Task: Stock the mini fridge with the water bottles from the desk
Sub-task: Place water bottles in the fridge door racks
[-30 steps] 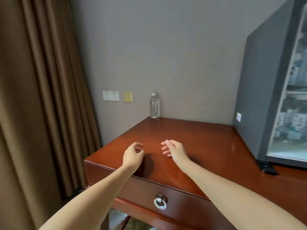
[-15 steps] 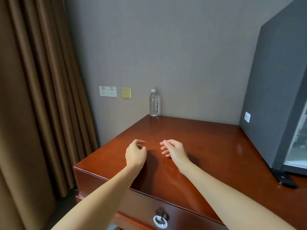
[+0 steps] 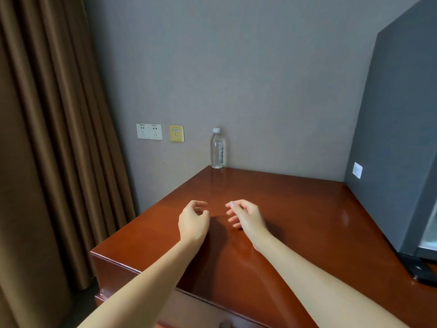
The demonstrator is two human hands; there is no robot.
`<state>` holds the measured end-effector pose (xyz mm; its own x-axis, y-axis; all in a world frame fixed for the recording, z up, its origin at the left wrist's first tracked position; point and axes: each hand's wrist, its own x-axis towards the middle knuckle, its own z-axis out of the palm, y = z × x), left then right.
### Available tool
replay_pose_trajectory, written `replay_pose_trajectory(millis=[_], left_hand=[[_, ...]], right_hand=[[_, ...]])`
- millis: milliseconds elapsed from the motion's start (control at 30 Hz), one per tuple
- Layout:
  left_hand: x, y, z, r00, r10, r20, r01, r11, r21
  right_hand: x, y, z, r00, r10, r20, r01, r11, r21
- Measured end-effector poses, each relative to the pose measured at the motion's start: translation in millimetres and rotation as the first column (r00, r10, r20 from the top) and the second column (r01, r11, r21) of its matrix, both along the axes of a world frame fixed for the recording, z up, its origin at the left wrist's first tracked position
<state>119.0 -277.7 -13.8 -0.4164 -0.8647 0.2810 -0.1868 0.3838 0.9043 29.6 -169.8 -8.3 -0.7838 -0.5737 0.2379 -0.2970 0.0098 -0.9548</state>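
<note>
A clear water bottle (image 3: 218,149) with a white cap stands upright at the far left corner of the red-brown wooden desk (image 3: 295,209), against the wall. The grey mini fridge (image 3: 399,147) stands on the desk at the right; only its side panel and a sliver of its front show. My left hand (image 3: 192,222) and my right hand (image 3: 247,215) hover side by side over the middle of the desk, well short of the bottle. Both have loosely curled fingers and hold nothing.
Brown curtains (image 3: 54,143) hang along the left, beside the desk's left edge. White sockets (image 3: 149,131) and a yellow plate (image 3: 176,133) sit on the grey wall left of the bottle. A black fridge foot (image 3: 423,271) rests near the desk's right front.
The view has swung left and moved closer, so the fridge front has slid out of sight. Both hands stay over the desk's middle, the right fingers spread a little more.
</note>
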Motion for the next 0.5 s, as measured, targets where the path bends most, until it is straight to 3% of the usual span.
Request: replay_pose_trajectory(millis=[500], left_hand=[[-81.5,-48.5,1.2,0.975,0.04,-0.219,-0.047,0.998,-0.029]], right_hand=[[-68.0,-67.5,3.6,0.999,-0.033,0.031,0.039,0.975,-0.218]])
